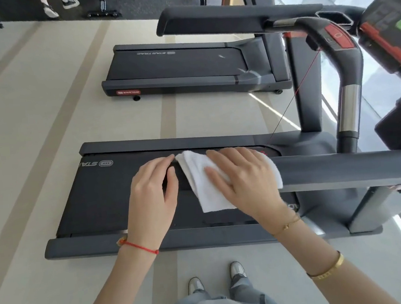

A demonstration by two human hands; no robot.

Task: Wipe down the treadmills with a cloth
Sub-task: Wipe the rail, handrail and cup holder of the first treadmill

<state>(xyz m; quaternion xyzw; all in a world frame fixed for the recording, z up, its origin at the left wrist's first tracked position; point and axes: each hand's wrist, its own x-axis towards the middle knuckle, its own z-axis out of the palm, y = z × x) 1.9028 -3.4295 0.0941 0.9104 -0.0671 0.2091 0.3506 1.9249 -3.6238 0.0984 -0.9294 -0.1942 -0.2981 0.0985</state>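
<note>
The step in hand looks to be the wiping of the near treadmill's side handrail [341, 167], the dark grey bar that runs out from the right of the view toward the hands. The white cloth [204, 188] is folded and draped over the free end of that rail, with its lower corner hanging down in front of the black running belt [96, 197] below. The right hand [243, 179] lies flat and spread on top of the cloth, fingers extended, pressing it onto the rail rather than gripping it. The left hand [153, 194] is just beside the cloth's left edge, loosely curled and holding nothing; its fingertips appear to rest at the rail's tip, though whether they touch the cloth I cannot tell. As a judgement, the next move calls for keeping the palm's pressure on the cloth and sliding it along the rail toward the upright [350, 112] and console, with the left hand free to steady or to tuck the loose corner. A second treadmill [187, 68] stands farther off across the pale floor [34, 118], well apart from the hands, and by the task it remains to be wiped.
</note>
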